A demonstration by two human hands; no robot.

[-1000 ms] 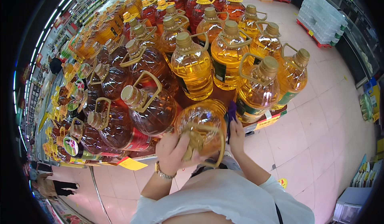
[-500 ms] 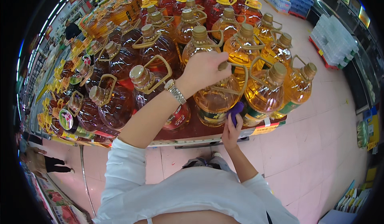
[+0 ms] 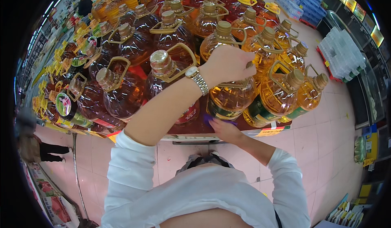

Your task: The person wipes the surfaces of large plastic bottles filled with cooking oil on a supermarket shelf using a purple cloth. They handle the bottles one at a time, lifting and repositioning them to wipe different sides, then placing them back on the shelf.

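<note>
My left hand (image 3: 230,64), with a silver wristwatch (image 3: 196,80) on its wrist, is closed over the neck and cap of a big clear bottle of golden oil (image 3: 231,99). This bottle stands in the front row, and the hand hides most of its cap. Low at the bottle's front left, my right hand (image 3: 226,130) holds a purple cloth (image 3: 208,121), partly hidden and blurred by motion. A darker amber oil bottle (image 3: 163,85) stands close on the left. Another golden oil bottle (image 3: 275,99) with a green label stands close on the right.
Rows of handled oil bottles (image 3: 134,40) crowd the display behind and leftward. The dark red display edge (image 3: 248,124) runs along the front. Stacked water packs (image 3: 342,51) stand on a red pallet at the right. Another person (image 3: 30,148) is at the far left.
My right hand has moved the purple cloth from the bottle's right side to its lower left. My left hand stays on the bottle's top. The whole view has shifted a little.
</note>
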